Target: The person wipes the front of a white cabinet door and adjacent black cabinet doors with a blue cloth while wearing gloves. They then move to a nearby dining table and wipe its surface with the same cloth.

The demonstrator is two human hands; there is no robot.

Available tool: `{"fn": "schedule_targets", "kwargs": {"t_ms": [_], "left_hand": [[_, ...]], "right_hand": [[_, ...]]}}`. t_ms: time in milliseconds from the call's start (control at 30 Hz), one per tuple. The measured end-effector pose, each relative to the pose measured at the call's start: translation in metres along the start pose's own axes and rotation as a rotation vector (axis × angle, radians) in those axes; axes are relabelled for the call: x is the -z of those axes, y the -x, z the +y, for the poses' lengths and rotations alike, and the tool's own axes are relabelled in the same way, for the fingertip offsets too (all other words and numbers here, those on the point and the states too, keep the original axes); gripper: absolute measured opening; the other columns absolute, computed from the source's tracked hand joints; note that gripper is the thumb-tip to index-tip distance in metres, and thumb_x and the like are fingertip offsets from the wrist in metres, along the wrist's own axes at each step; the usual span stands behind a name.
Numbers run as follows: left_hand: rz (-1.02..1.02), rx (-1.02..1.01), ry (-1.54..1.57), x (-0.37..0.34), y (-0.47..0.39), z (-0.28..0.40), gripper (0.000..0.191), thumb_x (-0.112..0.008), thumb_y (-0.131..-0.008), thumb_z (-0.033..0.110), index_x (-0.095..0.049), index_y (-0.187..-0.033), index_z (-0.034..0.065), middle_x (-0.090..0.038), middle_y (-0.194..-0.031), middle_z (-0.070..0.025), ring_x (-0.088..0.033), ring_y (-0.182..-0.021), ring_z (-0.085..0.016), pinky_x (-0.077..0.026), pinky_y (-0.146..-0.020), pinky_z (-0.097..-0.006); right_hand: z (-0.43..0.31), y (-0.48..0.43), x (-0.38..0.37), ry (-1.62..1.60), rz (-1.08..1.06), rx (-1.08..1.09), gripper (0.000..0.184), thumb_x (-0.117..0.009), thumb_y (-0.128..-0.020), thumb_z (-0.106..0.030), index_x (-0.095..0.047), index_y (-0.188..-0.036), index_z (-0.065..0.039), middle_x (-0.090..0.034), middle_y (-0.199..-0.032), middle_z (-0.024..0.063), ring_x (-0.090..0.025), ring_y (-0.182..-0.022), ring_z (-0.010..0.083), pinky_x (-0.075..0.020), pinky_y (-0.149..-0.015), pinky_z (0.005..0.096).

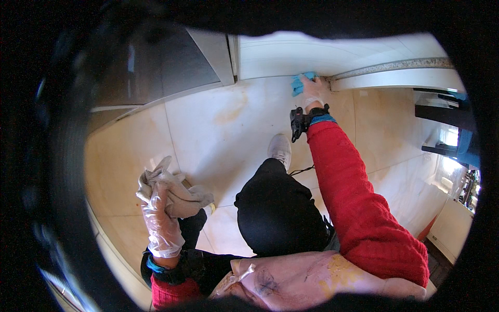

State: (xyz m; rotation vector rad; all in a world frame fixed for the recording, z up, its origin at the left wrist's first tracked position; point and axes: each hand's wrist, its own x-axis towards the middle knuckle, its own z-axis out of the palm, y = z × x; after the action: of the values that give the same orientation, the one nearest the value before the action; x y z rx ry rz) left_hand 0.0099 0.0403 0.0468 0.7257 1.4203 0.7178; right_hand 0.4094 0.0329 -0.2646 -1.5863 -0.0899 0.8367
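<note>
My right hand point(314, 90), in a clear plastic glove, presses a blue cloth point(298, 85) on the floor where it meets the white wall panel point(276, 58). That arm reaches far forward, and a black device point(298, 123) is strapped at its wrist. On the left, my gloved left hand point(155, 210) grips a bunched beige cloth point(181, 199) above the floor, beside my bent leg. A yellowish stain point(232, 109) marks the pale floor tile point(202, 128) to the left of the blue cloth.
A dark glossy cabinet front point(163, 70) stands at the upper left. To the right of my right hand, a white panel edge point(393, 79) juts out above the floor. My shoe point(280, 148) and black-clad knee point(276, 206) are between my arms. Dark furniture parts point(444, 117) stand at the far right.
</note>
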Motion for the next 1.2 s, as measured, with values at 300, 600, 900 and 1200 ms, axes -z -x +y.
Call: {"fn": "schedule_targets", "kwargs": {"t_ms": [300, 600, 900, 1200], "left_hand": [[-0.028, 0.012, 0.046, -0.001, 0.002, 0.002, 0.047, -0.062, -0.088, 0.024, -0.046, -0.127, 0.0044, -0.059, -0.113, -0.0118, -0.059, -0.105, -0.024, -0.049, -0.091, -0.0394], [-0.067, -0.016, -0.008, 0.002, 0.000, 0.002, 0.048, -0.059, -0.090, 0.028, -0.045, -0.130, 0.0062, -0.055, -0.120, -0.0110, -0.053, -0.112, -0.023, -0.045, -0.095, -0.0393], [-0.059, 0.043, 0.074, 0.002, 0.002, 0.005, 0.049, -0.064, -0.085, 0.023, -0.045, -0.127, 0.0060, -0.057, -0.113, -0.0101, -0.058, -0.101, -0.023, -0.048, -0.088, -0.0367], [-0.139, -0.172, -0.151, 0.011, 0.001, -0.001, 0.044, -0.061, -0.088, 0.026, -0.052, -0.125, 0.0025, -0.060, -0.114, -0.0115, -0.059, -0.103, -0.023, -0.049, -0.088, -0.0362]], "right_hand": [[0.027, 0.031, -0.072, -0.137, -0.186, -0.138, 0.019, -0.064, -0.083, -0.008, -0.054, -0.096, 0.002, -0.066, -0.077, 0.0155, -0.064, -0.058, 0.0260, -0.0522, -0.043, 0.0395], [0.042, 0.052, -0.123, -0.239, -0.362, -0.201, 0.037, -0.069, -0.083, -0.019, -0.055, -0.110, 0.001, -0.064, -0.092, 0.0082, -0.061, -0.082, 0.0185, -0.0491, -0.073, 0.0322], [-0.001, 0.086, -0.128, -0.376, -0.450, -0.262, 0.036, -0.063, -0.087, -0.016, -0.051, -0.117, 0.000, -0.060, -0.103, 0.0089, -0.059, -0.091, 0.0204, -0.0484, -0.080, 0.0315], [-0.056, 0.119, -0.127, -0.379, -0.538, -0.170, 0.036, -0.063, -0.087, -0.017, -0.049, -0.117, -0.001, -0.059, -0.106, 0.0097, -0.058, -0.095, 0.0195, -0.0470, -0.086, 0.0328]]}}
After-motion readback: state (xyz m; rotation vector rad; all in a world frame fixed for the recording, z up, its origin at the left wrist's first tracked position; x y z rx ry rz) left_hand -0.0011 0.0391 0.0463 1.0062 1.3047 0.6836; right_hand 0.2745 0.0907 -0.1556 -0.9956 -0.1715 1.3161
